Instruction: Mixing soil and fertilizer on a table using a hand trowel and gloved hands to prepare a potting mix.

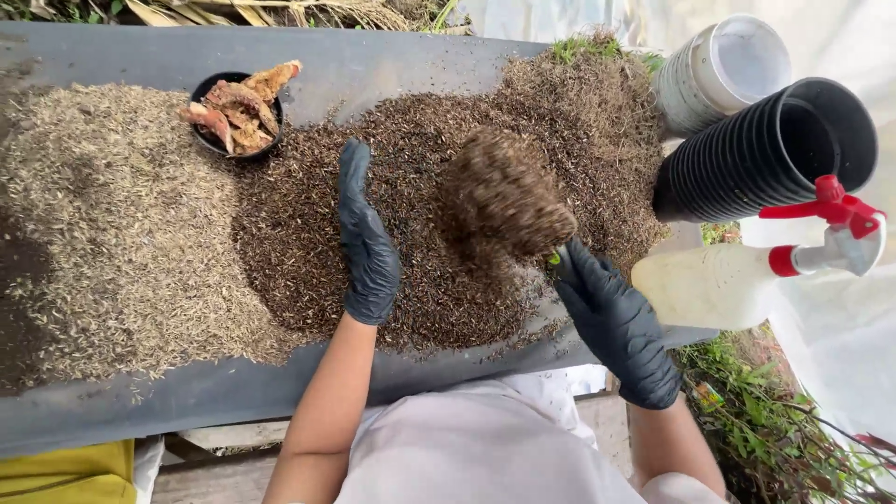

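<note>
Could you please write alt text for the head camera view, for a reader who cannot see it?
A person's black-gloved right hand lifts a green-handled scoop heaped with dark husks above a husk pile on a grey table, while the gloved left hand lies flat on the pile. Stacked black pots and a spray bottle sit alongside.

At the far left of the bench (392, 65) I see a small black pot (235, 114) filled with rough reddish-brown bark pieces (245, 105), sitting at the border between the two heaps. A wide spread of pale straw-coloured husk (112, 224) covers the left part of the grey surface. Off the right end, a stack of black plastic pots (765, 154) lies on its side, mouth up toward me, and just beyond it lies a stack of white pots (714, 75). Nearer, a whitish spray bottle (719, 285) with a red trigger head lies beside the black stack. Green weeds (756, 411) grow below it, and a yellow cloth (65, 471) shows at lower left.
</note>
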